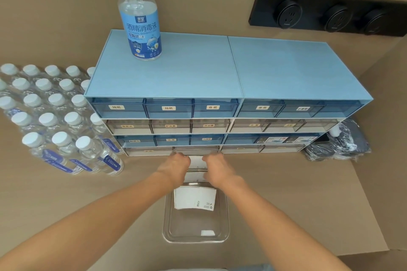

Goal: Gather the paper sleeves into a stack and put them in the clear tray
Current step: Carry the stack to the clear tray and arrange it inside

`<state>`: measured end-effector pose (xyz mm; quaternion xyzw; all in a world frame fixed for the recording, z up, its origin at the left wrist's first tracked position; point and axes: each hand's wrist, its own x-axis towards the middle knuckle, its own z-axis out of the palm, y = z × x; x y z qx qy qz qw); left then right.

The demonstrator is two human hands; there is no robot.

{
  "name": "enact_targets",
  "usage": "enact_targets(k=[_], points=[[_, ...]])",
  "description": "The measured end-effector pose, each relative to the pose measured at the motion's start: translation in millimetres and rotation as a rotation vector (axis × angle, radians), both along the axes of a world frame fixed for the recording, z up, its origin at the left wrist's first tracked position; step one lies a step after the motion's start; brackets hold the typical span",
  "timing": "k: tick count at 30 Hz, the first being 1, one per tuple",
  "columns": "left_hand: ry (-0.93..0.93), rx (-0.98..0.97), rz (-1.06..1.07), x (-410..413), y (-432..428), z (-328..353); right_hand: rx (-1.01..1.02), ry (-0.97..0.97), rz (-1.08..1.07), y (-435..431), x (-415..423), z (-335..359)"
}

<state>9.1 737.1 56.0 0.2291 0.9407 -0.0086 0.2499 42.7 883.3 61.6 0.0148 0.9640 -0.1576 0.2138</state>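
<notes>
At frame centre my left hand (176, 166) and right hand (214, 167) pinched flat white paper sleeves (196, 164) beyond the clear rectangular plastic tray (223, 233); loosened, I judged, they'd fan apart.

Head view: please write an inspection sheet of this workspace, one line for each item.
Surface: tan table, bare in front.
Job's things: clear tray holds white paper sleeves; more sleeves between the hands.
Clutter: water bottles on the left; disinfectant bottle on the blue drawer unit; wrapped dark bundle on the right.
Grip: left hand and right hand both closed on the sleeves.
Cables: nothing seen.
Surroundings: black socket strip on the wall.
</notes>
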Motion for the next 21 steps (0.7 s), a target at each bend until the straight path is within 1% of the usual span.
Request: enact_targets(k=[4, 6, 10, 12, 15, 16, 18, 20, 21], points=[[0.086, -0.204, -0.167, 2, 16, -14, 0.114, -0.033, 0.045, -9, -3, -19], [0.106, -0.242, -0.196, 0, 20, -18, 0.139, -0.046, 0.050, -9, -6, -22], [0.062, -0.193, -0.168, -9, 18, -21, 0.117, -0.063, 0.061, -5, -12, -28], [0.028, -0.141, -0.144, -12, 14, -21, 0.074, -0.078, 0.034, -1, -17, -28], [-0.010, -0.044, -0.050, -19, 11, -15, -0.014, -0.124, -0.026, 8, -30, -27], [0.002, -0.030, -0.035, -21, 12, -12, -0.033, -0.134, -0.044, 10, -34, -26], [0.112, -0.024, -0.049, -21, 13, -9, -0.032, -0.091, -0.088, 9, -36, -28], [0.245, -0.010, -0.082, -17, 12, -10, 0.048, 0.018, -0.146, 3, -30, -32], [0.276, 0.000, -0.088, -14, 11, -13, 0.096, 0.074, -0.168, -1, -24, -35]])
